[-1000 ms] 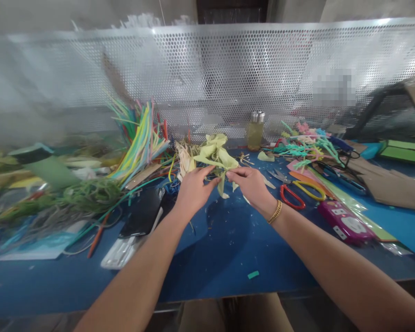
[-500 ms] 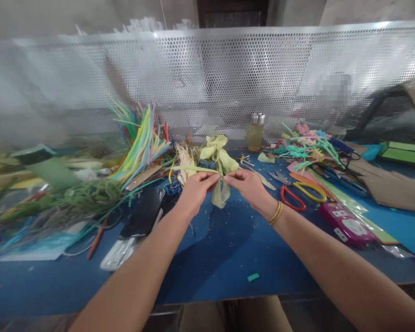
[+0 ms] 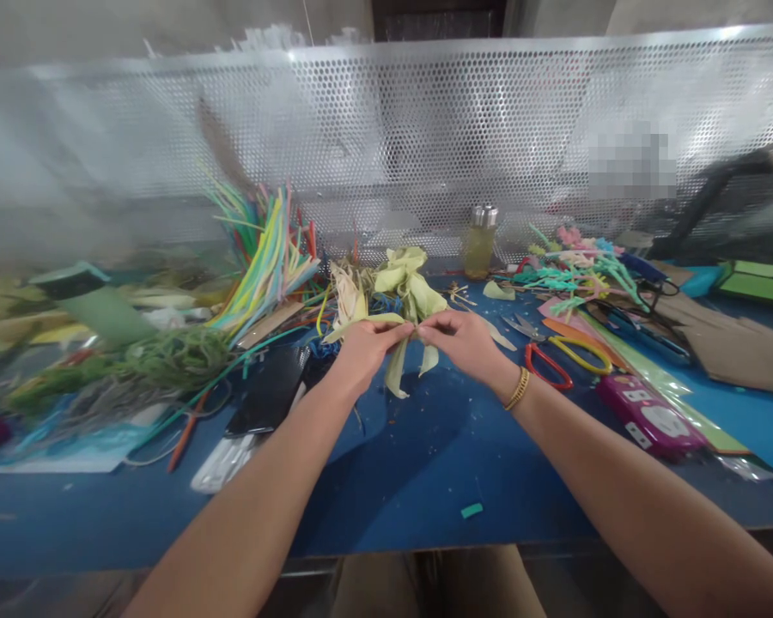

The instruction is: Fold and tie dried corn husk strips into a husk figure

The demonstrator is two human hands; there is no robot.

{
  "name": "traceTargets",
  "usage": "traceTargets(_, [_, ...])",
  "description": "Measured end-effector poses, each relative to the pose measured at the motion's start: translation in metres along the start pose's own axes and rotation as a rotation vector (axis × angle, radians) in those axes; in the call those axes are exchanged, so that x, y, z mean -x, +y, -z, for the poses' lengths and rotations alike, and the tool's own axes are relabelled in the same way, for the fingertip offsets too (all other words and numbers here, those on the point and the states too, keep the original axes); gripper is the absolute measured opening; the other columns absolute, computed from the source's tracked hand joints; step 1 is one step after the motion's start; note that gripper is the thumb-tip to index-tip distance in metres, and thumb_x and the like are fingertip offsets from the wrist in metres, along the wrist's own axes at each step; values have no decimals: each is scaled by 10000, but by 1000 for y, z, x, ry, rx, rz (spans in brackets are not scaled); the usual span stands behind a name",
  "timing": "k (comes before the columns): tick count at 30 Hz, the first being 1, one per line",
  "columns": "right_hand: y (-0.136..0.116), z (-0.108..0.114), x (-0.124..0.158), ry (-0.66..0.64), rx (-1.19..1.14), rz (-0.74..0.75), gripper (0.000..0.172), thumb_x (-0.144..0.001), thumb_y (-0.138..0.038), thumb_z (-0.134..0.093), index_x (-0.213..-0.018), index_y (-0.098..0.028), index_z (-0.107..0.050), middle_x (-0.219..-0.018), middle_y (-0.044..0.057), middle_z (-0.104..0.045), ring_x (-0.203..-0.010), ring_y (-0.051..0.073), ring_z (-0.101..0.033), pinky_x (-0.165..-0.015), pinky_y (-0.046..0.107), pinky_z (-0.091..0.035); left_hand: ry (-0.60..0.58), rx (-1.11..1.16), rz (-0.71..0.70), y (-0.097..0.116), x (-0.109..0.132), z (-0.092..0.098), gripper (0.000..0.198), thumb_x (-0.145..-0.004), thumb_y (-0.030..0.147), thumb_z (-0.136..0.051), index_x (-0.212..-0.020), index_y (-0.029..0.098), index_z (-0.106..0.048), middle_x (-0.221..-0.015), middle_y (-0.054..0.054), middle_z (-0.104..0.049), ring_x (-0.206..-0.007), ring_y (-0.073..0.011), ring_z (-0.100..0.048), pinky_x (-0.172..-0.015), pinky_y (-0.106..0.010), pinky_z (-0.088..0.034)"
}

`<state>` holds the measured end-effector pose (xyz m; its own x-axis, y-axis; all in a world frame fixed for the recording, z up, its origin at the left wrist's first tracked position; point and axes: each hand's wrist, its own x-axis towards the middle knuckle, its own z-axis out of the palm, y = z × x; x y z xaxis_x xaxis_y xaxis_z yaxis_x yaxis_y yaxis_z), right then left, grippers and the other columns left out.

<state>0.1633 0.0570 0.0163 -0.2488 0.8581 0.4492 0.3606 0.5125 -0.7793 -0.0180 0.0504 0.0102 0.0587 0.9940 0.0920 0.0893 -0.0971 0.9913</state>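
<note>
Both hands meet over the middle of the blue table, fingertips nearly touching. My left hand pinches a pale green corn husk whose strips hang down below the fingers. My right hand pinches the same husk from the other side. Just behind the fingers lies a loose bunch of pale green husks, partly covered by the hands. Dry beige husk pieces and a blue cord sit beside the left hand. A gold bracelet circles the right wrist.
Scissors with red and yellow handles and a magenta case lie right. A black phone, green cord and pipe cleaners are left. A bottle stands before the perforated metal screen.
The husk between my fingers has shifted: its hanging part now spreads into separate strips, and the piece reaching left sits lower. Both hands stay pinched in nearly the same place.
</note>
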Motion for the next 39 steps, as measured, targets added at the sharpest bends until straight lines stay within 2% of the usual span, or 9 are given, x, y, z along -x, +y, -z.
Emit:
traceTargets(5, [-1, 9, -4, 47, 170, 125, 210, -801, -399, -675, -901, -229, -748, -901, 48, -727, -880, 182, -625, -794, 314, -455, -48, -199, -9, 6, 3, 0, 197, -681, 369, -727, -699, 172, -732, -620, -4, -647, -575, -141, -534, -557, -269, -401])
traceTargets(10, [2, -5, -1, -30, 114, 65, 240, -744, -431, -719, -801, -197, -726, -823, 42, -709, -771, 162, -611, -716, 290, -452, -29, -466, -89, 5, 9, -10, 192, -639, 300, -730, -508, 175, -664, -441, 23, -480, -503, -142, -468, -523, -284, -339])
traceTargets(14, [4, -11, -2, 26, -88, -77, 282, -776, -453, -659, -707, -180, -667, -670, 6, -625, -628, 121, -525, -605, 263, -408, -82, -288, -14, 7, 12, -17, 120, -657, 299, -719, -626, 183, -715, -518, 10, -572, -539, -140, -498, -566, -291, -385])
traceTargets(19, [-1, -10, -4, 88, -287, -164, 330, -710, -490, -693, -647, -183, -591, -652, -19, -541, -626, 108, -462, -613, 264, -393, -120, -76, 116, 9, 11, -18, 102, -615, 265, -759, -640, 179, -710, -649, -24, -672, -587, -137, -543, -613, -301, -429])
traceTargets(25, [2, -13, -5, 125, -369, -218, 241, -711, -396, -683, -658, -189, -573, -652, -25, -528, -631, 104, -457, -635, 261, -408, -159, 43, 202, 6, 11, -21, 106, -598, 243, -774, -639, 173, -706, -712, -61, -709, -645, -159, -597, -644, -312, -459])
traceTargets(29, [6, -15, -6, 121, -355, -215, 263, -704, -421, -690, -659, -189, -575, -655, -20, -541, -640, 108, -473, -637, 259, -423, -173, 51, 237, 6, 13, -23, 149, -598, 274, -789, -652, 168, -699, -699, -59, -702, -622, -146, -575, -607, -296, -432])
traceTargets(32, [5, -7, -8, 34, -346, -179, 306, -714, -472, -696, -662, -189, -594, -668, -11, -574, -649, 114, -502, -653, 263, -443, -208, 83, 241, 7, 14, -21, 177, -586, 279, -812, -651, 171, -688, -688, -47, -693, -635, -146, -578, -631, -302, -438])
traceTargets(36, [6, 16, -12, -259, -385, -172, 333, -811, -517, -596, -811, -194, -677, -819, 34, -685, -785, 149, -607, -767, 300, -482, -300, 219, 237, 9, 14, -14, 205, -596, 281, -831, -649, 170, -667, -755, -27, -696, -665, -133, -595, -676, -301, -454])
traceTargets(39, [12, 30, -11, -440, -271, -188, 332, -813, -510, -601, -798, -196, -706, -828, 28, -699, -785, 147, -615, -764, 298, -473, -267, 299, 198, 9, 11, -8, 212, -602, 269, -840, -672, 168, -668, -815, -12, -696, -686, -122, -603, -679, -281, -457])
